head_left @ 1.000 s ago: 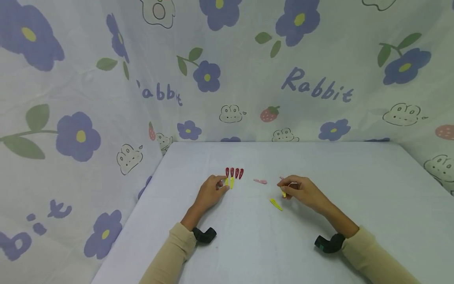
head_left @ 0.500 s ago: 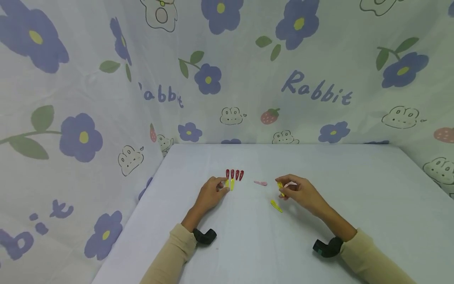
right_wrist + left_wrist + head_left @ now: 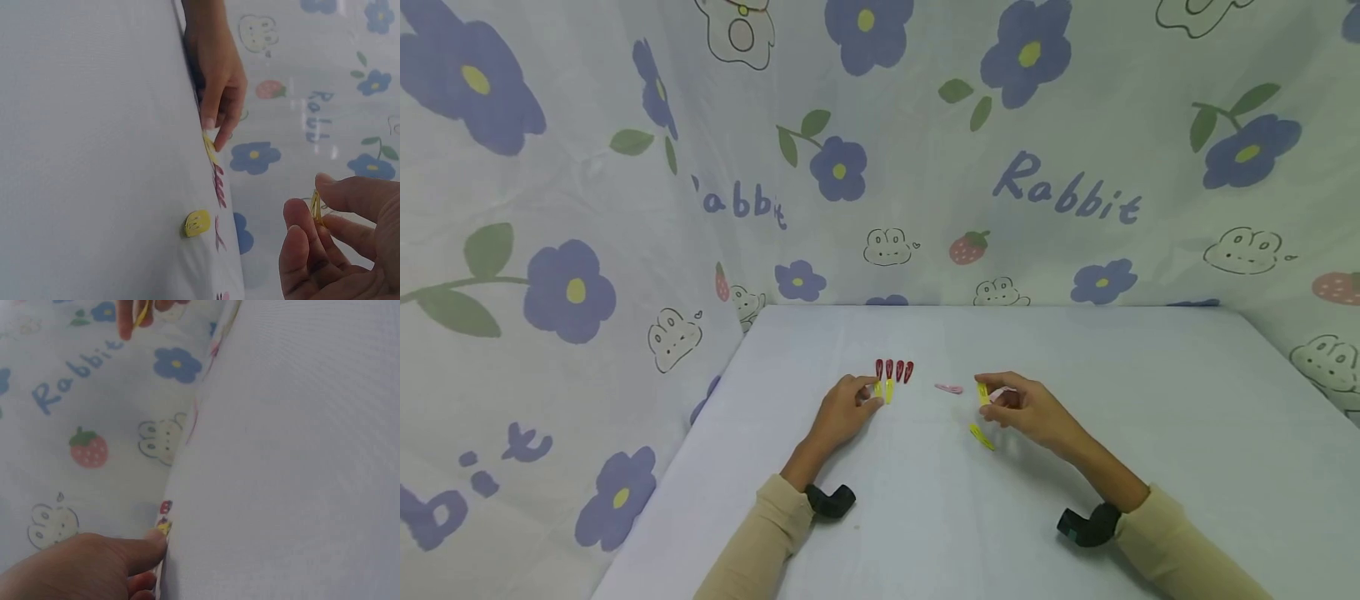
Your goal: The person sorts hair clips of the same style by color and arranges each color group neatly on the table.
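Observation:
Snap hair clips lie on the white table. My left hand point(image 3: 844, 410) pinches a yellow hair clip point(image 3: 877, 389) end to end between thumb and forefinger, below the leftmost of several red hair clips point(image 3: 899, 371). A second yellow hair clip point(image 3: 889, 392) lies just right of it, below another red one. Raised over the table, my right hand point(image 3: 1033, 410) pinches another yellow hair clip point(image 3: 315, 207) between thumb and forefinger. A loose yellow hair clip point(image 3: 981, 437) lies below that hand, a pink hair clip point(image 3: 949, 388) to its left.
White cloth covers the table point(image 3: 925, 517). Patterned curtain walls point(image 3: 917, 167) with flowers and rabbits stand behind it and at the sides. Each wrist carries a black camera mount, such as the left mount point(image 3: 832, 502). In the right wrist view, another pink clip point(image 3: 223, 295) shows at the bottom edge.
My right hand has moved a little left with its yellow hair clip, which now stands more upright between the fingertips. The left hand has stayed at the row.

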Demonstrator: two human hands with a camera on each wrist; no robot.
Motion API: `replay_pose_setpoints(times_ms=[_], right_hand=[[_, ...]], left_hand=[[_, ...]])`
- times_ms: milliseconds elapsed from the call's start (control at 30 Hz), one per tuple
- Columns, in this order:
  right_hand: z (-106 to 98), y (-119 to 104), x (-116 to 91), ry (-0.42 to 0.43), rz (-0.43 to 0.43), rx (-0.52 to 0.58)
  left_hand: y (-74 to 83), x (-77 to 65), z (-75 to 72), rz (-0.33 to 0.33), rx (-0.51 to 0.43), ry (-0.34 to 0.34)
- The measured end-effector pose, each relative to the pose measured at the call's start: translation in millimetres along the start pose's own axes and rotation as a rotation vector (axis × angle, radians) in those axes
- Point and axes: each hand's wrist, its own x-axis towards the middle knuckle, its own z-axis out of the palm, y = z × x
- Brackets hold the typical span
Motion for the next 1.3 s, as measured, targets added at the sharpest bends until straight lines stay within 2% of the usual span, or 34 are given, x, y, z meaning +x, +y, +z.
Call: replay_pose_setpoints(times_ms=[467,833,1100,1300], right_hand=[[8,-10,10,-0.006,-0.028,-0.051],[28,-22,41,0.003,-0.086,-0.174],[44,-20,59,-0.031,-0.119,-0.144],[61,-17,70,-0.049,-0.109,-0.183]], left_hand=[[0.3,0.5,-2.1,-0.025,0.003,-0.008],[4.5,3.6,-5.3,-0.014,-0.001,0.008],[4.0,3.4,-3.5,-0.026,-0.004,0.006],[2.1,0.2,-0.1,-0.032,-0.001,-0.017]])
